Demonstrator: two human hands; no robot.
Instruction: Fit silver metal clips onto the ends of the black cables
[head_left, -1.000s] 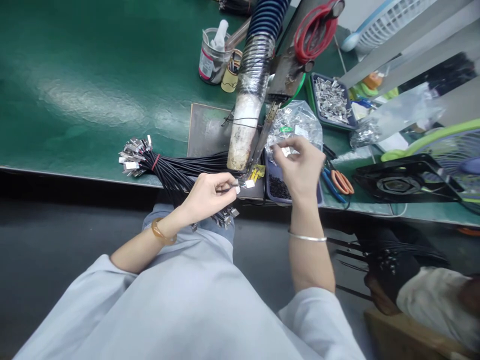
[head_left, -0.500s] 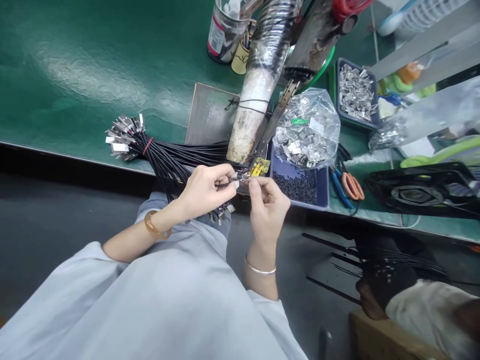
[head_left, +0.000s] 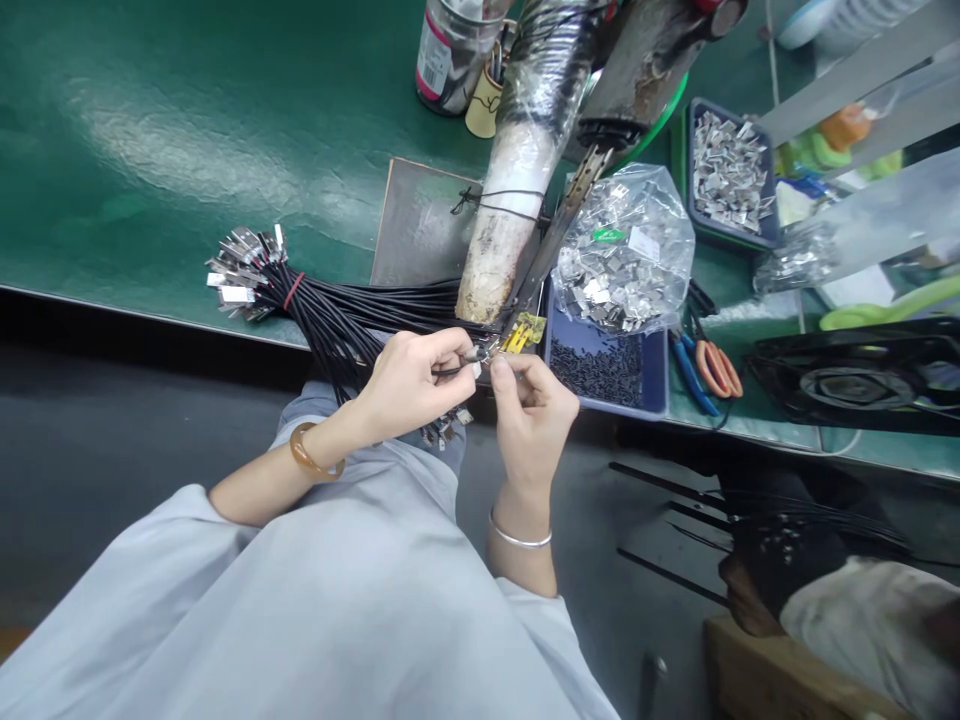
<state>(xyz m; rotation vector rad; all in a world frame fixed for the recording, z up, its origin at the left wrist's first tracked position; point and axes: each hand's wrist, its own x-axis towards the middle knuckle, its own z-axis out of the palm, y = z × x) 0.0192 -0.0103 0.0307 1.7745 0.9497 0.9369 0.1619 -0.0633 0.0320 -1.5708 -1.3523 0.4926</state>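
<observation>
My left hand is closed on the end of a black cable, with small metal and white parts showing at its fingertips. Close by on the right, my right hand pinches at the cable's tip; what lies between its thumb and finger is too small to make out. A bundle of black cables, tied with a red band and tipped with metal connectors, runs along the bench edge to my left hand. Just beyond the fingertips sits a yellow piece under a long metal tool.
A wrapped white duct hangs over a grey board. To the right are a blue tray of small black pieces, a plastic bag of metal parts, pliers and orange-handled scissors. A co-worker's arm shows lower right.
The view has shifted slightly, so the items on the right appear further right. Both hands keep nearly the same pose, with the right fingertips a little closer to the left.
</observation>
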